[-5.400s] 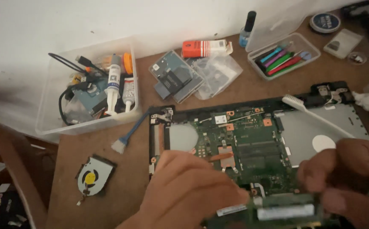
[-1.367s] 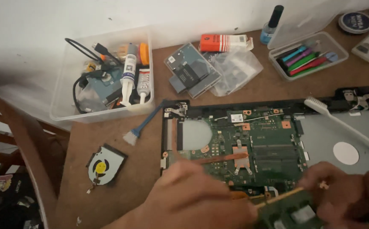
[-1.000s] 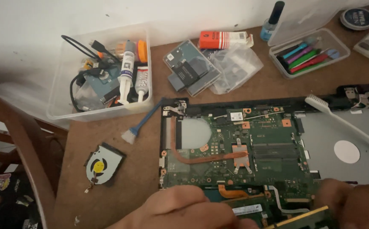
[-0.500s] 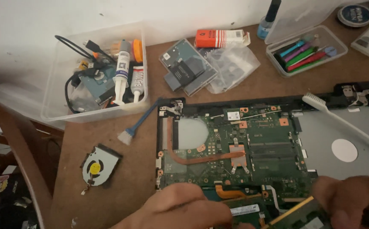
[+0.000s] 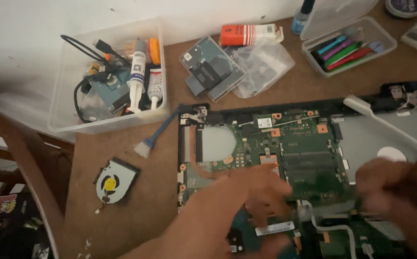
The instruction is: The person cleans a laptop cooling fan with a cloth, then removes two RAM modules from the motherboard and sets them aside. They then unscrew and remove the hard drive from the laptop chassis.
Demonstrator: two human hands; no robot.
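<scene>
Both hands rest on the opened laptop on the counter: left hand fingers curled over its green board, right hand blurred, finger state unclear.

An open laptop lies on the brown surface, its green board showing. The left hand rests on the near part of the board, fingers bent down. The right hand is blurry, just right of it. A small fan lies to the left. A blue brush sits near a clear box of tubes and wires.
</scene>
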